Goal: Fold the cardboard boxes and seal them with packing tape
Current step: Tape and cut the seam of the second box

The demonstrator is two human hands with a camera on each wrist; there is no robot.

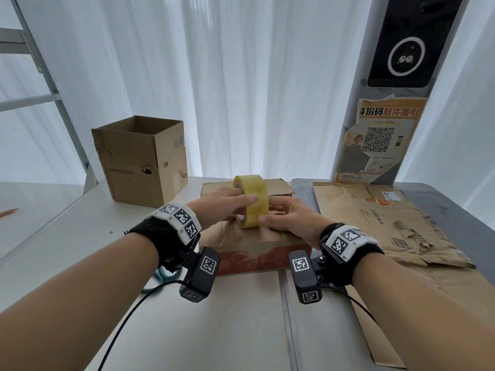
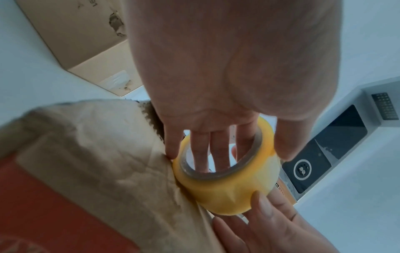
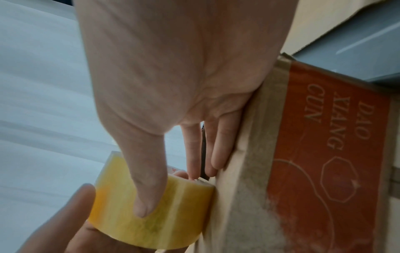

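A yellow tape roll [image 1: 251,200] stands on edge on top of a closed brown box with a red front [image 1: 257,259] at the table's middle. My left hand [image 1: 227,203] grips the roll, with fingers [image 2: 207,150] through the core and the thumb on the outer face. My right hand [image 1: 284,218] lays its thumb [image 3: 142,196] on the roll's [image 3: 151,214] outer face, while its straight fingers lie along the box top [image 3: 244,171]. The left wrist view shows the roll [image 2: 227,179] against the crumpled box top [image 2: 97,145].
A tall open cardboard box [image 1: 139,162] stands at the back left. Flattened cardboard [image 1: 375,223] covers the table on the right, and another torn piece [image 1: 276,187] lies behind the roll. Teal scissors [image 1: 163,274] lie under my left wrist. A grey pillar with a poster [image 1: 380,140] rises at the back right.
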